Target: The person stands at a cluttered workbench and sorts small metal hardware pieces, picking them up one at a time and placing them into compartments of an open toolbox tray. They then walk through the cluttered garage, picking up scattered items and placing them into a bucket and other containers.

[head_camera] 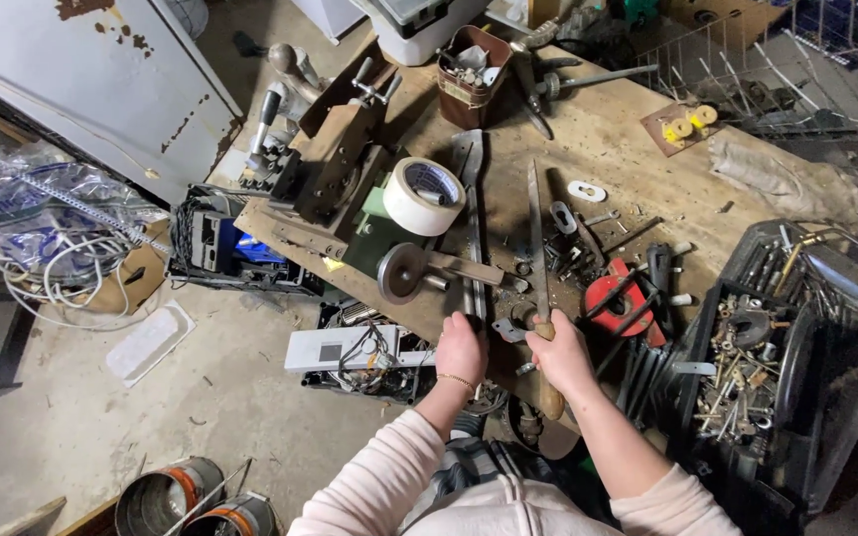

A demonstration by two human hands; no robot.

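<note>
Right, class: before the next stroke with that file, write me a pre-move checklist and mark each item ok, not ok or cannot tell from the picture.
1. Right hand wrapped around the wooden handle of the file: ok.
2. Left hand pressed on the near end of the flat metal bar: ok.
3. File blade lying on the workbench beside the bar, not across it: ok.
4. Bar clamped in the vise: not ok, it lies loose on the bench.
5. Roll of tape clear of the bar: not ok, they overlap.
6. Gloves on hands: not ok, both bare.
</note>
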